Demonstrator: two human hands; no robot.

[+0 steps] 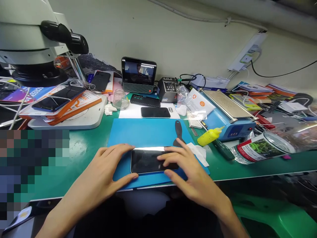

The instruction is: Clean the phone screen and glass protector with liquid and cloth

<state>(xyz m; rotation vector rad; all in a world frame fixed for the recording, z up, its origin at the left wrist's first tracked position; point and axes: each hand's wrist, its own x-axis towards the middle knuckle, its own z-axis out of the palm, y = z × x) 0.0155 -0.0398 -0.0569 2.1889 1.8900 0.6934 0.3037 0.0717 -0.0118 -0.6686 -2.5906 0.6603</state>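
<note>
Left hand point(106, 167) and right hand point(192, 169) are loosely framing the phone point(146, 162), grips open — seemingly positioning it; lifting would be needing firmer fingers.

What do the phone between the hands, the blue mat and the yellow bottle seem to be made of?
Phone: smooth, glossy black front, probably glass, going by its faint reflections.
Blue mat: perhaps silicone or rubber, fairly matte, given its even face with little shine.
Yellow bottle: likely soft plastic, judging by its squeeze-bottle shape and tapered tip; the exact type can't be told.
</note>
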